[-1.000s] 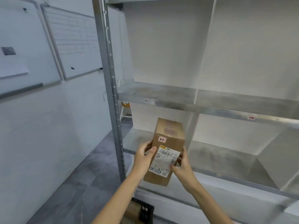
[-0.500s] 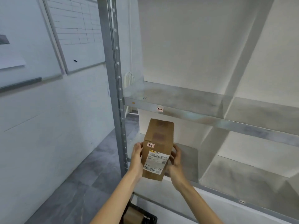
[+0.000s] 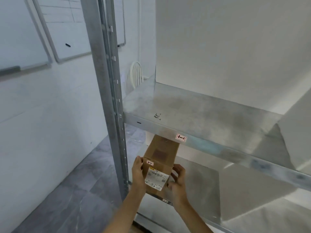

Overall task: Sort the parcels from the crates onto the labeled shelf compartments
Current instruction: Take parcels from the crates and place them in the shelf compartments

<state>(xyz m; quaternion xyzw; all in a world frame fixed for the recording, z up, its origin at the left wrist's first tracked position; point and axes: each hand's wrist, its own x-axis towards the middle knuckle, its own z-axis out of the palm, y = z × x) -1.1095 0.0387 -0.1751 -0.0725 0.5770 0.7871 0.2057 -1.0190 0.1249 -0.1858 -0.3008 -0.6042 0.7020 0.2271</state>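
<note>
Head: parcel [image 3: 159, 157] far end hidden behind shelf [image 3: 210, 111]; label [image 3: 156, 179] blurred.

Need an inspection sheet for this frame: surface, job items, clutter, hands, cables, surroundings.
Surface: metal upper shelf, 1-1 tag on its front edge; lower shelf beneath.
Job's things: cardboard box with 2-1 tag and shipping label; far end under the upper shelf's edge; cannot tell if it rests on the lower shelf.
Clutter: nothing seen.
Hands: left hand and right hand grip the box's sides.
Cables: nothing seen.
Surroundings: shelf post, whiteboard on the wall, white chair behind, grey floor.
</note>
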